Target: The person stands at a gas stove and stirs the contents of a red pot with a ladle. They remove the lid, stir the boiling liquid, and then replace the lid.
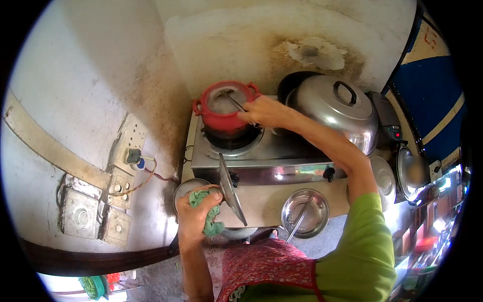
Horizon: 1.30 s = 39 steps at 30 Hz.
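Observation:
A red two-handled pot (222,122) sits on the left burner of a steel gas stove (249,162), with pale liquid inside. My right hand (262,111) grips a metal ladle (236,101) whose head dips into the pot. Below and in front of the stove, my left hand (198,211) holds a pot lid (231,192) by its knob, tilted nearly on edge. A crumpled green cloth (209,222) is in the same hand, between the fingers and the thumb. Part of the ladle's handle is hidden by my right fingers.
A large lidded aluminium pot (332,109) covers the right burner, a black pan (296,85) behind it. At the counter's front edge rests a steel bowl (320,200) with a utensil across it. Wall sockets with a plugged-in cord (153,170) are on the left. Another lid (383,183) lies right.

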### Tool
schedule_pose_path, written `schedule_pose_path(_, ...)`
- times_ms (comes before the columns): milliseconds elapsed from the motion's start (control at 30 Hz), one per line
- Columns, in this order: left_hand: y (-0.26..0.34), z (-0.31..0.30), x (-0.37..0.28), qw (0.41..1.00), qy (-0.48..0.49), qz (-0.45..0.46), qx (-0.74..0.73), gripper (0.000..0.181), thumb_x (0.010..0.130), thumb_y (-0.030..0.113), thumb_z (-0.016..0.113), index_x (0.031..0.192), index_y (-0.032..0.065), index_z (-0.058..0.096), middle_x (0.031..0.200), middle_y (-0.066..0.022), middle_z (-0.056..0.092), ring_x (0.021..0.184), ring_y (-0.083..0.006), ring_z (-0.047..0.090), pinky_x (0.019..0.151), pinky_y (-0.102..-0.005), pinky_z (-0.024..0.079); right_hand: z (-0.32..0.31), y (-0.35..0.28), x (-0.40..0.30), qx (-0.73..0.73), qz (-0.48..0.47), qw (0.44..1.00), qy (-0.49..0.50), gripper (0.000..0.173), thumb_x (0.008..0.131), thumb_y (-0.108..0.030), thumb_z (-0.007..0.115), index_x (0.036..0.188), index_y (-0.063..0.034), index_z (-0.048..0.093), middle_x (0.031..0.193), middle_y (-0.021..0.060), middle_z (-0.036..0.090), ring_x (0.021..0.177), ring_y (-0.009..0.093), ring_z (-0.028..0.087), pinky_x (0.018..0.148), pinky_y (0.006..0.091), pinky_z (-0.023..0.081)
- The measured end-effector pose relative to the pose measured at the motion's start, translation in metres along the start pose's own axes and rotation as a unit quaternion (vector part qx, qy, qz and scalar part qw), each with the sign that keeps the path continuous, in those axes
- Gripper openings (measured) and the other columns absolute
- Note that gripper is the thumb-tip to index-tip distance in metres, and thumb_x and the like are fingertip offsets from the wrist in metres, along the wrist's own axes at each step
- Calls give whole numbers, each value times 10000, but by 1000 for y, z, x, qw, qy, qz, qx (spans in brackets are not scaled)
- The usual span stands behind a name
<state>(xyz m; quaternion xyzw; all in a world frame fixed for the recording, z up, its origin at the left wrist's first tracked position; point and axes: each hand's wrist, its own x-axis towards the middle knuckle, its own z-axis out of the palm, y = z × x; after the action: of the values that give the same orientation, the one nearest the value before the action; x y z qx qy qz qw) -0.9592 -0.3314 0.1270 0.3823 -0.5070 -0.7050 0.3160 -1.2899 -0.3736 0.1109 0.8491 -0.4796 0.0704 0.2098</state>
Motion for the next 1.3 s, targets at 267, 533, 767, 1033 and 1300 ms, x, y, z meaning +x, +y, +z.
schedule_pose_path(267,-7,-3,-6,1000,19,-15,-12,263,695,76,710,908,-57,632,697,-50,608,542,-72,530,485,-182,411,-17,-6,51,-32,-50,994,-90,102,540,-109,635,550,-18,591,582,184,579,589,328,605,505,394,467)
schedule_pose_path(533,-7,-7,-13,999,17,-28,-39,274,700,68,709,928,-59,625,698,-44,607,543,-65,529,487,-176,414,-26,4,83,84,22,989,-116,115,566,-108,597,593,0,567,567,210,524,600,391,541,541,446,423)
schedule_pose_path(767,-10,-5,-10,998,8,-37,-48,277,703,72,712,931,-59,624,705,-46,608,551,-66,534,487,-176,416,-54,9,61,163,46,983,-77,99,615,-104,579,646,-11,589,592,193,538,608,373,542,557,434,433)
schedule_pose_path(1033,-22,0,-5,999,9,-25,-33,270,703,126,692,890,-59,631,638,-64,592,443,-77,491,377,-191,368,-75,-9,21,183,89,978,-45,94,667,-100,598,689,-12,573,574,186,522,613,360,537,540,431,421)
schedule_pose_path(1300,-23,0,-4,997,9,-66,-28,279,688,85,720,909,-59,627,678,-51,603,511,-71,523,445,-183,401,-60,-9,6,44,-23,998,-29,388,649,-103,643,1012,-21,535,732,98,550,643,278,577,532,367,455)
